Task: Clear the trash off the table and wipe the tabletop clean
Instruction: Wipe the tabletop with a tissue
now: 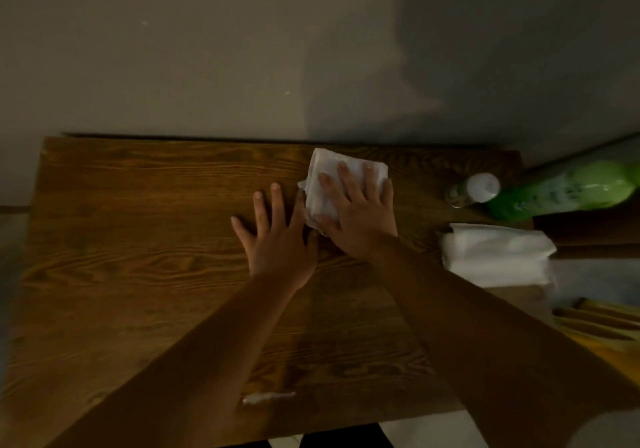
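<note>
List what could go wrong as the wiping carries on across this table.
1. The right hand presses the white cloth flat near the small clear bottle standing by the table's right edge; a wide stroke rightward could topple it.
2. A small white scrap lies near the front edge of the wooden table, under the left forearm; it may be missed or swept off.

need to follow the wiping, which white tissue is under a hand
The folded tissue near the table's far edge, under the flat right hand. The tissue stack at the right edge lies untouched.
</note>
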